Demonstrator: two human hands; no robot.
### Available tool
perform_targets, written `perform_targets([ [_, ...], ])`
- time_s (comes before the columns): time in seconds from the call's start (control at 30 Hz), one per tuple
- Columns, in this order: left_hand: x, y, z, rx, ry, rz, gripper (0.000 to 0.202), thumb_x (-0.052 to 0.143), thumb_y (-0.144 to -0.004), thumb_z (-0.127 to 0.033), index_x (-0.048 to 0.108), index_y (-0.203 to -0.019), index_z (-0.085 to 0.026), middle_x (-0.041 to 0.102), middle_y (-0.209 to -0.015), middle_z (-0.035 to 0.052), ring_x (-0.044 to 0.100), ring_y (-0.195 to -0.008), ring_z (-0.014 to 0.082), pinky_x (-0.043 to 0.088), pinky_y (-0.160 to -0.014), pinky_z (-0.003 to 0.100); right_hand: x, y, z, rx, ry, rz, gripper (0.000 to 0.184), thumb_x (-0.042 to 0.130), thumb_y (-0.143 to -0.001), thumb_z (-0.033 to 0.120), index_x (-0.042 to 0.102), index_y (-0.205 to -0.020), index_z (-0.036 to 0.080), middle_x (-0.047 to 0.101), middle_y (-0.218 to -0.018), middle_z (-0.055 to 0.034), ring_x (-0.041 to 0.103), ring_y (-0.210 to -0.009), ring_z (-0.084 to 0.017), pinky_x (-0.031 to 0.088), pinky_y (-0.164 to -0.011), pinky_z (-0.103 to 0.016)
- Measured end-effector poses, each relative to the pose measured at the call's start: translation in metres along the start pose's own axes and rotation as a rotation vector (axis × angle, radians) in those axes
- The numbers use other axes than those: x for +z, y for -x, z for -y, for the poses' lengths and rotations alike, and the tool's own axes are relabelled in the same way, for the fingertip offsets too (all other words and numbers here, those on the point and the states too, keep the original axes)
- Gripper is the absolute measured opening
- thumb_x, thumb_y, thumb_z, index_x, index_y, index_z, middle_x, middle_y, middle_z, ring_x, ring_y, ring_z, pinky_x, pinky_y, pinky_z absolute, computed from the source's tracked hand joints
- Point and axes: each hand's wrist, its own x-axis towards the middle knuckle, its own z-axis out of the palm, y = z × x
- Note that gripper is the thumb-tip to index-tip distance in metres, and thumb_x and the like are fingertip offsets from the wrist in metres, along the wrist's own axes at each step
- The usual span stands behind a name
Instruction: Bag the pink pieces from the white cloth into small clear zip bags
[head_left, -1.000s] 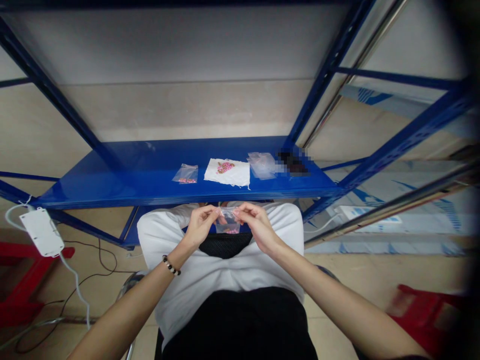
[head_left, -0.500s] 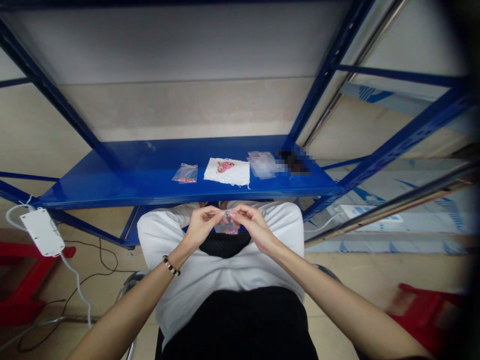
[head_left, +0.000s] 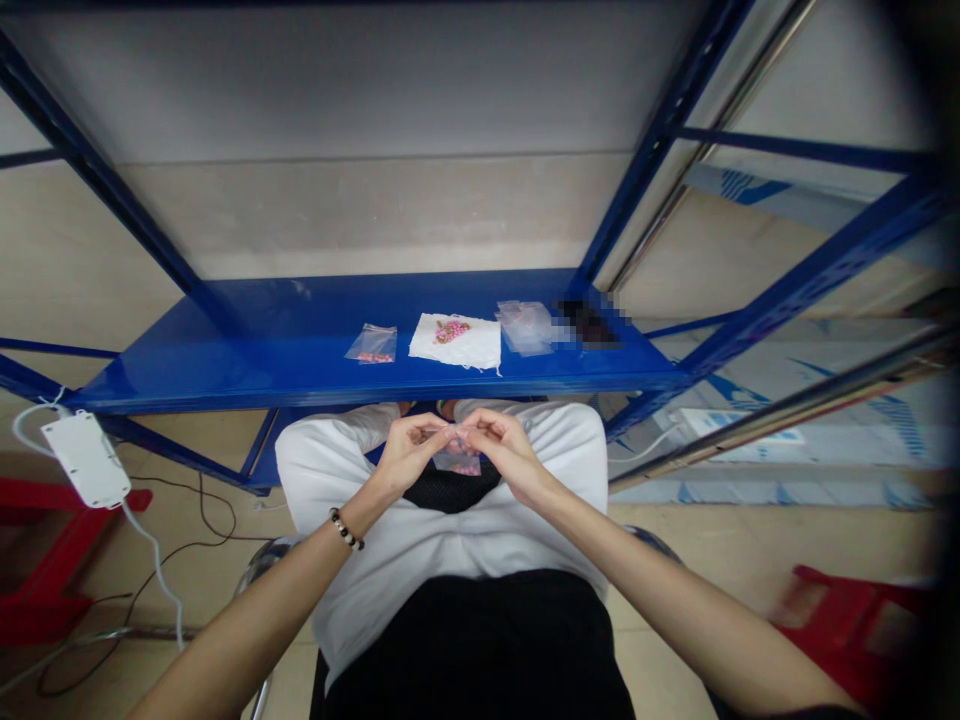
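Both my hands pinch the top edge of a small clear plastic bag with pink beads at its bottom, held in front of my white shirt, just below the blue shelf. My left hand, with a bead bracelet on the wrist, grips the bag's left side. My right hand grips its right side; the fingertips of both hands nearly touch. On the shelf lie a white cloth with a heap of pink beads, a filled clear bag to its left, and a pile of empty clear bags to its right.
Blue rack posts rise on both sides of the shelf. A white power adapter with cables hangs at the left. Red stools stand on the floor at both sides. A blurred dark object lies at the shelf's right end.
My hands have drawn closer together along the bag's top edge, and the bag now hangs mostly hidden behind my fingers. The things on the shelf have not moved.
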Motion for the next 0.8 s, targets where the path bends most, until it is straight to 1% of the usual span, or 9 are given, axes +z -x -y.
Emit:
perform_targets([
  [0.13,0.001,-0.001,0.001,-0.002,0.022,-0.016,0.028,0.071,-0.081,-0.041,0.073,-0.082,-0.013,0.073,-0.077,0.0072,0.067,-0.073,0.0188,0.052,-0.073,0.029,0.000,-0.001,-0.001,0.027,-0.028,-0.024,0.025,0.073,-0.079,0.042,0.067,-0.080,0.018,0.071,-0.076,-0.0043,0.062,-0.068,-0.016,0.045,-0.062,-0.026],
  [0.3,-0.002,-0.004,-0.001,0.026,0.004,-0.152,0.027,0.067,-0.085,-0.041,0.071,-0.076,-0.016,0.072,-0.074,0.0049,0.064,-0.068,0.0154,0.050,-0.070,0.027,-0.007,-0.005,-0.004,0.020,-0.025,-0.108,0.026,0.072,-0.080,0.043,0.070,-0.081,0.017,0.063,-0.066,-0.0001,0.052,-0.059,-0.012,0.038,-0.056,-0.024],
  [0.43,-0.004,-0.004,-0.003,0.051,-0.030,-0.185,0.024,0.067,-0.085,-0.038,0.071,-0.075,-0.016,0.072,-0.074,0.0049,0.063,-0.069,0.0149,0.048,-0.068,0.026,-0.010,-0.008,-0.004,-0.001,-0.013,-0.140,0.028,0.073,-0.078,0.043,0.069,-0.074,0.016,0.060,-0.062,0.0004,0.049,-0.057,-0.011,0.038,-0.056,-0.025],
  [0.57,-0.002,-0.003,-0.001,0.041,-0.030,-0.214,0.025,0.066,-0.085,-0.036,0.071,-0.074,-0.015,0.071,-0.071,0.0051,0.063,-0.066,0.0147,0.048,-0.067,0.026,-0.009,-0.010,-0.004,-0.021,0.025,-0.158,0.030,0.073,-0.077,0.045,0.066,-0.069,0.016,0.059,-0.061,0.0002,0.049,-0.056,-0.012,0.038,-0.055,-0.025],
  [0.67,-0.003,-0.003,0.001,0.035,-0.032,-0.213,0.027,0.064,-0.087,-0.038,0.070,-0.076,-0.014,0.071,-0.072,0.0053,0.063,-0.068,0.0150,0.048,-0.068,0.026,-0.009,-0.011,-0.005,-0.039,0.046,-0.145,0.031,0.071,-0.079,0.045,0.065,-0.070,0.016,0.058,-0.059,0.0008,0.048,-0.054,-0.011,0.038,-0.054,-0.025],
  [0.8,-0.004,-0.005,0.006,0.038,-0.064,-0.162,0.025,0.069,-0.082,-0.039,0.069,-0.081,-0.014,0.070,-0.075,0.0045,0.064,-0.070,0.0156,0.049,-0.070,0.026,-0.012,-0.013,-0.009,-0.023,0.087,-0.039,0.032,0.070,-0.080,0.046,0.066,-0.070,0.015,0.061,-0.061,-0.0004,0.050,-0.054,-0.011,0.041,-0.055,-0.024],
])
